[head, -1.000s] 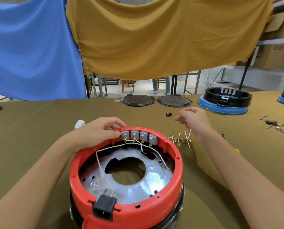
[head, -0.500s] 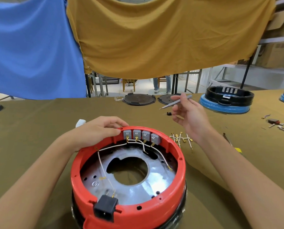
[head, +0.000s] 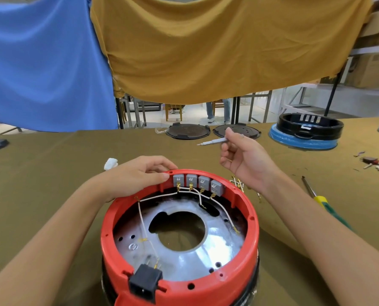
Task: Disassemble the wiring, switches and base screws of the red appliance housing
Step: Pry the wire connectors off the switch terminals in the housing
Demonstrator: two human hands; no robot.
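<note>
Two hands: left point(head: 137, 175) rests flat on red housing point(head: 248, 219), right point(head: 246, 160) pinches slim screwdriver point(head: 212, 141).

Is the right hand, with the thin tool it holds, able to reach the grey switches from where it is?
Probably yes. The right hand hangs above the red housing beside the grey switches, nothing lies between, and the left hand rests left of them.

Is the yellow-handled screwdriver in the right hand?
No, the right hand holds a thin silver tool; the yellow-handled screwdriver lies on the table.
</note>
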